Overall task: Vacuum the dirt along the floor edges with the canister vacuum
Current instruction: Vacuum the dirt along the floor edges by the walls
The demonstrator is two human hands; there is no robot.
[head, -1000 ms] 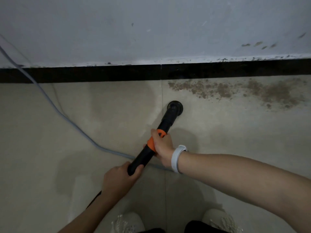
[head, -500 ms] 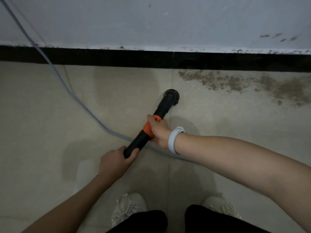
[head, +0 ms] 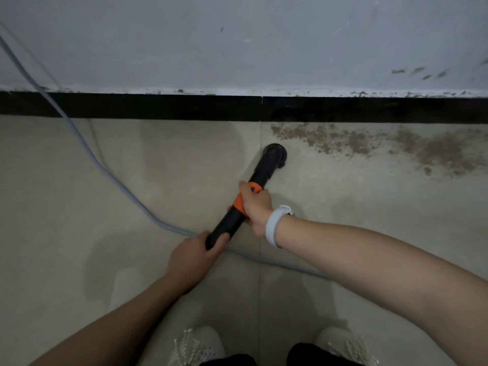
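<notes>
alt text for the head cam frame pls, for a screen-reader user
Both hands grip a black vacuum wand with an orange collar, left hand low, right hand higher; its nozzle sits on beige floor just left of brown dirt along a black baseboard. A grey cord crosses the floor.

I'm standing indoors in a plain, bare room, likely a home or utility space: beige floor tiles (head: 79, 207) fill the lower frame, a black skirting strip (head: 158, 107) crosses the upper middle, and a scuffed pale painted wall (head: 237, 43) rises above.
</notes>
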